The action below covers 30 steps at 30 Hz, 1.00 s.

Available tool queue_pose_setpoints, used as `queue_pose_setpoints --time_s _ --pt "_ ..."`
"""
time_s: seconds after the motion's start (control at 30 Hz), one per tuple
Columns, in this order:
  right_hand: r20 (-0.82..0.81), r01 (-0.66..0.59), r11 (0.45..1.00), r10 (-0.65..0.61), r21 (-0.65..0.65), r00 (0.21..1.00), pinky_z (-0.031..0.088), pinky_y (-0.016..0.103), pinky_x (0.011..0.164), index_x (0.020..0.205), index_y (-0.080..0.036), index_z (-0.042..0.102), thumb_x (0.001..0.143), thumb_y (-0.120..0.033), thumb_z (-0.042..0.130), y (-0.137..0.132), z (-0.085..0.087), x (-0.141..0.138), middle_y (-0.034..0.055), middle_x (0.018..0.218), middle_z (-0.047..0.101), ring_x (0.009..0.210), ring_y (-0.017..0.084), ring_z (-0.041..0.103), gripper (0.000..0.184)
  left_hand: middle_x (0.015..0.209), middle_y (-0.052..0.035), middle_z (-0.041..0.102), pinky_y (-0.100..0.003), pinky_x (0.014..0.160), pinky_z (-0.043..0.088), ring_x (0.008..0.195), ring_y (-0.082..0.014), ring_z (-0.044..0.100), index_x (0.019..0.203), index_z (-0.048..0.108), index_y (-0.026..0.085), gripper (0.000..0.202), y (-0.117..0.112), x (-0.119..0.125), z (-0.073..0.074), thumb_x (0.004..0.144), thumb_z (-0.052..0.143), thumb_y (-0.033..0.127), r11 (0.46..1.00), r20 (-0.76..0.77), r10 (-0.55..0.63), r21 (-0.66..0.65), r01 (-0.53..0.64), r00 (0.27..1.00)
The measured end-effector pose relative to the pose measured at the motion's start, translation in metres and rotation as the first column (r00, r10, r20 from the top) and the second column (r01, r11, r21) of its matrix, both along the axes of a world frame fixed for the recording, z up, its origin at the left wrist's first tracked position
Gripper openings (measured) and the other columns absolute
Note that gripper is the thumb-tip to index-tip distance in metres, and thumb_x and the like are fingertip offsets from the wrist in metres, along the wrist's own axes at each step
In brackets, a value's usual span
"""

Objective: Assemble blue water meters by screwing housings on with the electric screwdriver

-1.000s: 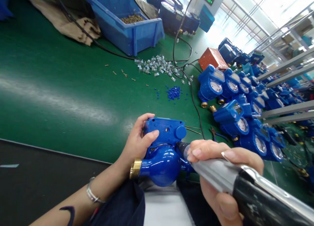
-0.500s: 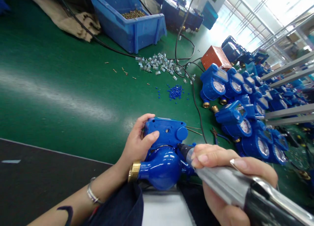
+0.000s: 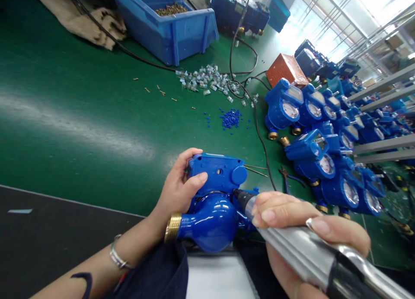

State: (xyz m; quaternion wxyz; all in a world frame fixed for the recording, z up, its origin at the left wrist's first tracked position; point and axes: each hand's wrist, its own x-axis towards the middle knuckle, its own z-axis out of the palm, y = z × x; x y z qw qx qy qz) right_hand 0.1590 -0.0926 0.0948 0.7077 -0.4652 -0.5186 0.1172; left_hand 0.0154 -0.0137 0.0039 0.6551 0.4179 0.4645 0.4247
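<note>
A blue water meter [image 3: 209, 223] with a brass threaded end [image 3: 173, 227] rests in front of my body, its flat blue housing facing up. My left hand [image 3: 181, 182] grips the housing's left side, thumb on top and fingers round the far edge. In my right hand [image 3: 301, 225] is a silver and black electric screwdriver [image 3: 292, 243], slanting in from the lower right. Its black tip touches the meter where the housing meets the round body, at the right. The bit's very end is hidden there.
Past the meter lie small blue caps [image 3: 231, 118], clear plastic pieces [image 3: 207, 78] and loose screws [image 3: 161, 91]. A blue bin [image 3: 191, 33] holds brass-coloured screws. More blue meters [image 3: 282, 104] stand at the right, near pliers [image 3: 285, 178], an orange box [image 3: 287, 70] and a black cable [image 3: 259, 135].
The view has shifted slightly. Both hands keep their hold, and the screwdriver tip stays at the same spot on the meter.
</note>
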Motion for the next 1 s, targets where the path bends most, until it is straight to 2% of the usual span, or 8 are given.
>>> queue_pose_setpoints --time_s 0.07,0.17,0.33,0.47,0.67,0.8,0.9,1.0 --pt "0.012 -0.01 0.999 0.011 -0.043 1.0 0.061 0.041 0.059 0.105 -0.033 0.06 0.082 -0.053 0.072 0.001 0.0 0.0 -0.0045 0.076 0.073 0.053 0.02 0.065 0.033 0.103 -0.0016 0.056 -0.024 0.07 0.047 0.081 -0.0164 0.053 0.123 0.053 0.023 0.058 0.001 0.0 -0.001 0.072 0.073 0.041 1.0 0.001 -0.004 0.001 0.004 1.0" --pt "0.009 -0.082 0.991 0.083 -0.11 0.996 0.061 0.044 0.068 0.109 -0.033 0.057 0.084 -0.048 0.071 -0.001 0.002 0.0 -0.0025 0.082 0.074 0.06 0.021 0.067 0.032 0.104 -0.0021 0.057 -0.024 0.069 0.047 0.079 -0.016 0.054 0.124 0.053 0.023 0.06 0.001 -0.001 -0.003 0.071 0.074 0.041 1.0 0.0 -0.017 0.016 0.017 1.0" --pt "-0.002 -0.05 0.988 0.05 -0.143 0.999 0.06 0.045 0.072 0.109 -0.034 0.055 0.085 -0.049 0.068 -0.007 0.006 0.0 -0.0024 0.081 0.072 0.061 0.021 0.066 0.031 0.105 -0.0023 0.057 -0.025 0.07 0.049 0.08 -0.0163 0.055 0.125 0.053 0.023 0.061 0.001 -0.001 -0.004 0.071 0.074 0.041 1.0 0.012 -0.011 -0.001 0.011 1.0" --pt "-0.014 -0.041 0.991 0.039 -0.129 0.999 0.059 0.043 0.069 0.112 -0.033 0.053 0.086 -0.048 0.068 -0.006 0.006 0.0 -0.002 0.081 0.071 0.06 0.021 0.065 0.034 0.105 -0.0026 0.057 -0.025 0.069 0.049 0.081 -0.0172 0.055 0.124 0.053 0.023 0.06 0.002 -0.001 -0.006 0.07 0.073 0.042 1.0 -0.02 -0.012 0.028 0.013 1.0" --pt "-0.016 -0.028 0.998 0.027 -0.06 1.0 0.058 0.038 0.063 0.102 -0.029 0.055 0.085 -0.048 0.071 -0.001 0.004 -0.004 -0.0033 0.079 0.068 0.057 0.017 0.064 0.03 0.109 -0.0031 0.058 -0.024 0.064 0.048 0.078 -0.0161 0.055 0.125 0.053 0.024 0.06 0.002 0.0 -0.009 0.071 0.072 0.041 0.999 -0.026 -0.002 0.037 0.003 1.0" --pt "-0.054 0.032 0.999 -0.032 -0.011 0.998 0.057 0.037 0.064 0.099 -0.028 0.053 0.085 -0.048 0.071 0.0 0.0 -0.01 -0.0043 0.077 0.067 0.055 0.016 0.062 0.03 0.108 -0.0032 0.058 -0.024 0.064 0.047 0.078 -0.016 0.054 0.124 0.053 0.023 0.06 0.002 -0.001 -0.013 0.071 0.072 0.043 0.997 -0.041 -0.003 0.072 0.005 0.999" --pt "-0.072 0.055 0.998 -0.056 -0.011 0.996 0.057 0.037 0.064 0.096 -0.027 0.053 0.083 -0.046 0.072 -0.001 -0.001 -0.011 -0.0045 0.076 0.067 0.055 0.016 0.062 0.03 0.108 -0.0032 0.058 -0.025 0.063 0.047 0.077 -0.0161 0.054 0.126 0.052 0.023 0.061 0.003 -0.001 -0.014 0.072 0.071 0.043 0.997 -0.048 -0.019 0.067 0.023 0.999" --pt "-0.026 0.025 0.999 -0.026 -0.028 0.999 0.058 0.038 0.064 0.096 -0.028 0.054 0.084 -0.045 0.072 -0.002 0.003 -0.008 -0.0046 0.078 0.068 0.055 0.017 0.063 0.028 0.108 -0.003 0.058 -0.024 0.063 0.046 0.078 -0.0161 0.054 0.125 0.052 0.024 0.059 0.002 -0.001 -0.012 0.072 0.072 0.042 0.998 -0.038 -0.013 0.067 0.015 0.999"
